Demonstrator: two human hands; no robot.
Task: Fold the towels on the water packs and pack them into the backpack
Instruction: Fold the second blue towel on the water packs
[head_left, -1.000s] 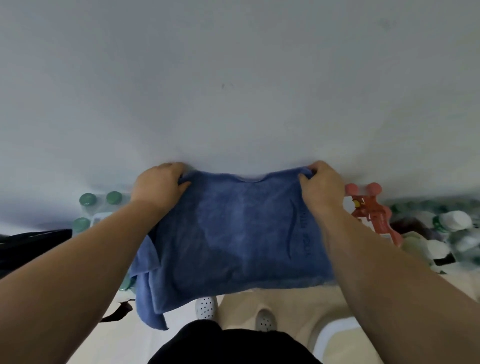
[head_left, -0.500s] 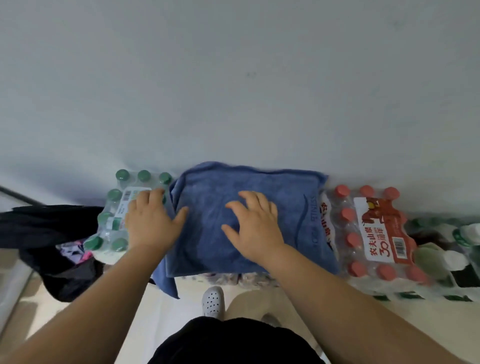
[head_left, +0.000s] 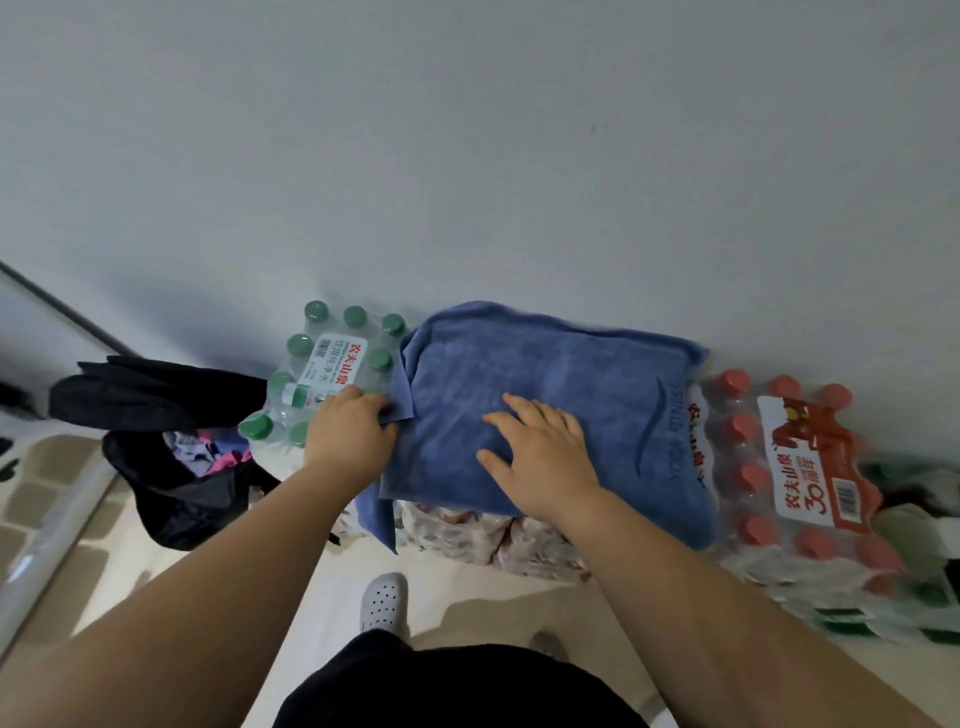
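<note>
Scanning from the left, I see the black backpack (head_left: 156, 400) at nine o'clock of the green-capped water pack (head_left: 337, 364). The left hand (head_left: 350, 436) curls its fingers on the left edge of the blue towel (head_left: 545, 364), folded atop the packs. The right hand (head_left: 545, 457) presses it flat, fingers spread. At the towel's three o'clock sits the red-capped water pack (head_left: 800, 457).

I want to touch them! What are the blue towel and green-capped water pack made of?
The blue towel: soft matte cloth, maybe microfiber; it looks fuzzy and droops. The green-capped water pack: clear plastic bottles in shiny plastic wrap, judging by glints and crinkles.
</note>
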